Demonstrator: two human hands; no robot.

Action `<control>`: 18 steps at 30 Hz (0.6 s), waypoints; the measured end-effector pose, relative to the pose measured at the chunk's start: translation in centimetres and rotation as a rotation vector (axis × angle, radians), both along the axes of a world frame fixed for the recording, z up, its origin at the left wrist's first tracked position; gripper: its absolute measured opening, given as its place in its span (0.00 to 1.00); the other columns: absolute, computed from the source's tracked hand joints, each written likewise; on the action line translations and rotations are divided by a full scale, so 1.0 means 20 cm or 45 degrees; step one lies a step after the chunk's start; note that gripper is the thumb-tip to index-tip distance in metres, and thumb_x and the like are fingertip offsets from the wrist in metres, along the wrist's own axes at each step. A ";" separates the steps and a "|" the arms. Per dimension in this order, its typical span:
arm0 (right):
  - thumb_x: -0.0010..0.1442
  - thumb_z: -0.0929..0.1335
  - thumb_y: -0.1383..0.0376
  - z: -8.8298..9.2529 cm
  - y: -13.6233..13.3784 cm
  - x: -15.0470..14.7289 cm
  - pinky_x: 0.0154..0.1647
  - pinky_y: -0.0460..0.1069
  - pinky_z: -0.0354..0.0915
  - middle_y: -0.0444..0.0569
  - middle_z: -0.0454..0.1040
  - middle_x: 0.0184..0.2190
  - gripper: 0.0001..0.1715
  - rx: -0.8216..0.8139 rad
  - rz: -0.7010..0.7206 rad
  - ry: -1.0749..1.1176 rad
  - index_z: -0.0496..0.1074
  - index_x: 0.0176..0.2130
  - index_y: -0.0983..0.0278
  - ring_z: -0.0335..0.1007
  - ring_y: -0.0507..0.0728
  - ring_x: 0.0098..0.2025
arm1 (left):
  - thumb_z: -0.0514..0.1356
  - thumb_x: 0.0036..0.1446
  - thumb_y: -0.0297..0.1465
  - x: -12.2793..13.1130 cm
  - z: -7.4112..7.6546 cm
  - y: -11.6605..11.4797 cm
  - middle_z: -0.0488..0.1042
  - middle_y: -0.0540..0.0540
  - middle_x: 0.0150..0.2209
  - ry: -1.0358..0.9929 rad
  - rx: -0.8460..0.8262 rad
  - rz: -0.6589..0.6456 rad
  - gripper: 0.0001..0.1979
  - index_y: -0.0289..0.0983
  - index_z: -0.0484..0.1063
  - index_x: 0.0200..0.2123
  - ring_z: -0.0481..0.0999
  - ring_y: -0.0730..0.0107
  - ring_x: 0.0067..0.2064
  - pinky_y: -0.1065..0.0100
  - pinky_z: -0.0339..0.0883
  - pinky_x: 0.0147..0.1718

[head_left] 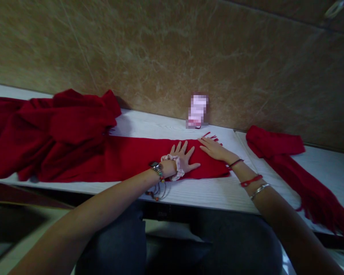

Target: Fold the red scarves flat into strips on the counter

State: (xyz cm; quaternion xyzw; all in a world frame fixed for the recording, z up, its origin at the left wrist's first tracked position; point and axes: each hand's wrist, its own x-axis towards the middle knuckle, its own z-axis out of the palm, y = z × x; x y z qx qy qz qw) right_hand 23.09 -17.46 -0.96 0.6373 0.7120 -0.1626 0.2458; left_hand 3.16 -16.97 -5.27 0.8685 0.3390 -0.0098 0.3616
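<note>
A red fringed cloth (137, 152) lies along a white wood-grain table, flat in the middle and heaped in folds at the left. My left hand (184, 159) rests on the flat part with its fingers spread, palm down. To its right, my right hand (215, 148) lies flat near the cloth's right end, its fingertips by the upper edge where some fringe sticks out. Neither hand grips anything. Part of the cloth is hidden under my hands and left wrist.
A phone (197, 110) with a blurred screen leans against the brown marbled wall (149, 57) behind the table (212, 194). At the right lies another folded red piece (289, 168) with long fringe. My legs are below the front edge.
</note>
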 end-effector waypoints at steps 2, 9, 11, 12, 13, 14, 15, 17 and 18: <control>0.64 0.51 0.59 0.01 -0.04 0.03 0.59 0.61 0.51 0.56 0.52 0.62 0.30 -0.012 -0.046 -0.061 0.52 0.61 0.66 0.46 0.61 0.63 | 0.46 0.53 0.56 0.00 0.00 0.00 0.44 0.36 0.64 0.037 -0.015 0.025 0.40 0.38 0.49 0.63 0.41 0.41 0.63 0.48 0.42 0.58; 0.63 0.50 0.55 0.13 -0.15 0.09 0.55 0.70 0.52 0.56 0.53 0.62 0.31 -0.026 -0.257 -0.311 0.53 0.60 0.66 0.49 0.66 0.62 | 0.44 0.52 0.58 0.02 0.04 0.00 0.43 0.36 0.64 0.056 -0.035 0.027 0.42 0.39 0.48 0.63 0.39 0.40 0.63 0.48 0.39 0.58; 0.63 0.51 0.55 0.14 -0.15 0.11 0.55 0.70 0.52 0.57 0.56 0.60 0.30 0.055 -0.244 -0.240 0.55 0.59 0.66 0.51 0.65 0.61 | 0.45 0.52 0.58 0.02 0.04 -0.01 0.44 0.37 0.64 0.063 -0.027 0.035 0.41 0.40 0.48 0.63 0.40 0.39 0.63 0.47 0.40 0.58; 0.63 0.51 0.56 0.14 -0.13 0.12 0.56 0.69 0.52 0.57 0.58 0.60 0.30 0.118 -0.212 -0.166 0.56 0.59 0.66 0.52 0.65 0.61 | 0.45 0.52 0.58 0.01 0.04 -0.01 0.44 0.37 0.64 0.066 -0.018 0.042 0.41 0.40 0.48 0.63 0.40 0.39 0.63 0.46 0.40 0.58; 0.63 0.52 0.57 0.13 -0.11 0.13 0.57 0.67 0.52 0.58 0.59 0.59 0.29 0.181 -0.162 -0.073 0.57 0.58 0.67 0.52 0.63 0.61 | 0.45 0.52 0.58 0.01 0.04 -0.01 0.45 0.37 0.64 0.066 -0.010 0.043 0.41 0.40 0.48 0.63 0.41 0.38 0.63 0.45 0.40 0.57; 0.62 0.52 0.59 0.12 -0.08 0.15 0.58 0.64 0.52 0.58 0.59 0.59 0.28 0.233 -0.102 0.029 0.58 0.58 0.67 0.52 0.62 0.61 | 0.45 0.52 0.58 0.01 0.03 -0.01 0.45 0.37 0.64 0.063 -0.006 0.040 0.41 0.39 0.48 0.63 0.41 0.38 0.63 0.45 0.40 0.57; 0.62 0.52 0.61 0.10 -0.04 0.16 0.59 0.62 0.52 0.57 0.61 0.58 0.27 0.261 -0.041 0.127 0.59 0.57 0.68 0.53 0.60 0.60 | 0.44 0.52 0.58 0.01 0.02 -0.01 0.45 0.36 0.64 0.054 0.001 0.038 0.42 0.39 0.48 0.63 0.41 0.38 0.63 0.44 0.41 0.57; 0.61 0.53 0.64 0.06 0.04 0.17 0.60 0.58 0.53 0.55 0.65 0.55 0.26 0.237 0.046 0.261 0.64 0.54 0.66 0.57 0.58 0.59 | 0.43 0.52 0.59 0.01 -0.01 -0.01 0.46 0.35 0.63 0.028 0.026 0.051 0.42 0.39 0.49 0.63 0.42 0.37 0.62 0.44 0.41 0.57; 0.61 0.53 0.65 0.04 0.08 0.17 0.59 0.58 0.54 0.54 0.67 0.53 0.24 0.199 0.063 0.288 0.66 0.52 0.65 0.60 0.57 0.56 | 0.42 0.52 0.59 0.01 -0.02 -0.02 0.46 0.36 0.63 0.016 0.041 0.067 0.42 0.40 0.48 0.63 0.42 0.37 0.62 0.44 0.42 0.56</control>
